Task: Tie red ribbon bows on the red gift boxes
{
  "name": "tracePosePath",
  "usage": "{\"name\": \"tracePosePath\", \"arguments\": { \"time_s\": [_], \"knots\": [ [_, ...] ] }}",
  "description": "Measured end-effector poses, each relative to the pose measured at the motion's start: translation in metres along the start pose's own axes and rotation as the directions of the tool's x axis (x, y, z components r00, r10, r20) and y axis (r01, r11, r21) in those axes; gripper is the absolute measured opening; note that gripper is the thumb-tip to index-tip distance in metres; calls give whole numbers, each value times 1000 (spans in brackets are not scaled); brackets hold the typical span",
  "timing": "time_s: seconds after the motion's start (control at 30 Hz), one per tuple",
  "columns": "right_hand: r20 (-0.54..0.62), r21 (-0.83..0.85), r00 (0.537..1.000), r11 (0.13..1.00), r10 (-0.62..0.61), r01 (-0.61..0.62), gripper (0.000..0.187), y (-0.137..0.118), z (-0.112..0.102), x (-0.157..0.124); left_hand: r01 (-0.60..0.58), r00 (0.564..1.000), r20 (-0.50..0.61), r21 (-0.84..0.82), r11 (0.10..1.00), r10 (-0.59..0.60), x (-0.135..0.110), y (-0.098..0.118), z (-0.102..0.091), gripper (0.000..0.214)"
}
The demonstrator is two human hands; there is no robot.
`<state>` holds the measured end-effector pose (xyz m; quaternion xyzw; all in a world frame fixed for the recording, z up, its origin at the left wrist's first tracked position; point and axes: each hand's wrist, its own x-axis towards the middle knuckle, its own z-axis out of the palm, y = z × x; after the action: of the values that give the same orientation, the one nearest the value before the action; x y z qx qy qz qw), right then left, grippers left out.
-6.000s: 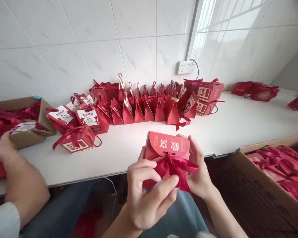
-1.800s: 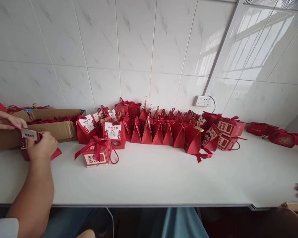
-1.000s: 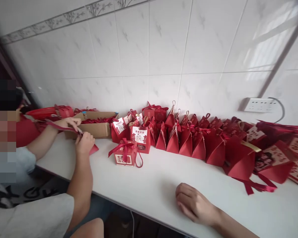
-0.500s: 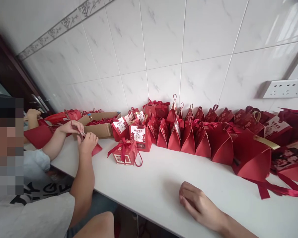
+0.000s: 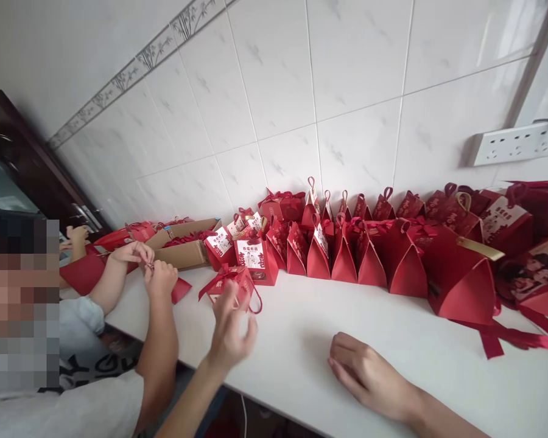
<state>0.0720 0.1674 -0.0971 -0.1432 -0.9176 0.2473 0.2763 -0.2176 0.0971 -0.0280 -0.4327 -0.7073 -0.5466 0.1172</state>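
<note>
Currently, the left hand [image 5: 232,340] is raised at the lower centre of the frame, its fingers apart and slightly bent. It overlaps the front of a small red cardboard box with a dark red satin bow and a twisted cord handle [image 5: 243,280], left of centre; whether the fingertips touch it, I cannot tell. That box sits on the smooth white worktop [image 5: 296,340], just in front of a red gable-topped box with a white printed label [image 5: 252,255].

At the lower right of centre, the right hand [image 5: 368,374] rests on the worktop, its fingers curled together; its palm is hidden.

Behind, a row of red peaked cardboard boxes [image 5: 345,263] runs from the middle to the right edge, near the tiled wall [image 5: 347,79]. A long dark red satin ribbon [image 5: 492,342] trails in front of it at the right. At left, a co-worker's two hands [image 5: 161,280] meet above a red piece [image 5: 181,291], beside an open brown cardboard carton [image 5: 192,255] filled with dark red items.
</note>
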Motion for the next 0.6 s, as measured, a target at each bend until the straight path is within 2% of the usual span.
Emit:
{"name": "tracePosePath", "arguments": {
  "time_s": [0.07, 0.1, 0.17, 0.23, 0.33, 0.47, 0.53, 0.6],
  "knots": [
    [6, -8, 1000, 1000, 19, -19, 33, 1, -1, 0, -135, 991, 16, 42, 990, 134, -7, -1, 6, 52],
    [15, -7, 1000, 1000, 24, -24, 33, 1, -1, 0, -118, 993, 13, 99, 988, 117, -4, -3, 7, 59],
    [31, 3, 999, 1000, 28, -28, 32, 2, -1, -1, 74, 997, -2, 210, 975, -75, 7, -12, 9, 77],
    [37, 13, 999, 999, 31, -31, 31, 3, 0, -1, 242, 966, 26, 248, 938, -256, 18, -21, 11, 88],
    [21, 26, 998, 998, 58, -58, 30, 4, 0, 0, 286, 948, 81, 194, 938, -306, 19, -31, 15, 87],
    [-62, 124, 996, 990, 71, -63, 27, -13, -16, -2, 259, 960, 91, 84, 962, -266, -13, -28, 15, 87],
    [-130, 190, 990, 982, 46, -21, 32, -30, -28, -9, 225, 969, 113, -26, 974, -220, -38, -19, 14, 89],
    [-169, 150, 986, 988, -11, 37, 44, -48, -38, -22, 204, 968, 179, -150, 967, -177, -66, -5, 14, 92]
  ]
}}
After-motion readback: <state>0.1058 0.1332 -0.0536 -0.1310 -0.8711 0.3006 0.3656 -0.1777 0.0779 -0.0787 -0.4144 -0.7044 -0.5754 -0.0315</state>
